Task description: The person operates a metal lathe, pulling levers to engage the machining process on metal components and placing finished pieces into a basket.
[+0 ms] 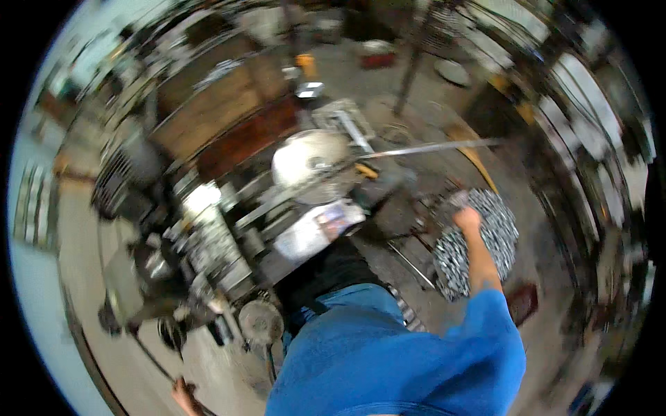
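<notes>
My right arm, in a blue sleeve, stretches out to the right. My right hand [468,219] is over a heap of small shiny metal pieces [496,229]. Its fingers look closed, but blur hides what is in them. At the lower left edge, my left hand [184,394] is closed around a long dark lever rod [151,358] that runs up to the machine [215,256]. In front of me the machine bed carries bright metal parts, and beside it is a pale round disc [309,163].
A brown wooden box [215,104] stands behind the machine. A long flat metal bar [430,148] juts right from near the disc. A motor [128,180] is at the left, a thin rod [413,267] lies near the heap, and a reddish block [522,304] rests on the floor.
</notes>
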Tool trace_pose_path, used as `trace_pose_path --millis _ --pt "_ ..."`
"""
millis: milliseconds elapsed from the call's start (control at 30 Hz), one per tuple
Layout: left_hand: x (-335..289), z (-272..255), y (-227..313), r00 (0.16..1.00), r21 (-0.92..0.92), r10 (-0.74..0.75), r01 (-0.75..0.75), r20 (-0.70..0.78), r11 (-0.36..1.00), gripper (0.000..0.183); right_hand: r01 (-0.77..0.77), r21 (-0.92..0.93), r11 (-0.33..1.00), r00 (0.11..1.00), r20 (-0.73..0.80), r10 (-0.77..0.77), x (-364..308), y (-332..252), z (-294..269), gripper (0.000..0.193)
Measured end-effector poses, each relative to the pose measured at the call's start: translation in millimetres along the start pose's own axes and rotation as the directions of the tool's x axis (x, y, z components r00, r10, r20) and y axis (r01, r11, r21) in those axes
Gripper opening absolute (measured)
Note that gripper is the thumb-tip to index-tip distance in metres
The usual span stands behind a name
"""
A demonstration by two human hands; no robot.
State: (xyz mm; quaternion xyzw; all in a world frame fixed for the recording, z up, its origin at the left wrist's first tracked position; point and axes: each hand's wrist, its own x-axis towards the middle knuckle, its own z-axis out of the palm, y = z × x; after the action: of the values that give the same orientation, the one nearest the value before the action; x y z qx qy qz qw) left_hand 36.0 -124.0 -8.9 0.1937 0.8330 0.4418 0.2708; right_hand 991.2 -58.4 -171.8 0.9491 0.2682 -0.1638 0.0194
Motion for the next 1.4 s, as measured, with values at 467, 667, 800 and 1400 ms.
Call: trace_pose_path --millis 467,667,800,1400 --pt "-18 4 15 0.993 0.012 0.088 -0.089 0.077 0.996 0.024 0.177 -0.061 0.982 0.976 -0.118 -0.183 14 -9 25 0.039" --pt "-17 4 10 0.991 -0.046 0.109 -0.106 0.073 0.993 0.023 0.459 -0.111 0.881 0.873 -0.127 -0.471 12 -22 2 0.021" --pt "-15 4 10 0.986 -0.045 0.129 -0.125 0.101 0.991 0.019 0.847 0.367 0.383 0.520 -0.429 -0.739 -65 -105 -59 0.025" --pt "-82 -17 9 0.970 0.621 0.241 -0.179 -0.017 0.763 0.035 0.780 -0.204 -0.592 -0.559 0.199 -0.805 -450 -548 -92 0.025"
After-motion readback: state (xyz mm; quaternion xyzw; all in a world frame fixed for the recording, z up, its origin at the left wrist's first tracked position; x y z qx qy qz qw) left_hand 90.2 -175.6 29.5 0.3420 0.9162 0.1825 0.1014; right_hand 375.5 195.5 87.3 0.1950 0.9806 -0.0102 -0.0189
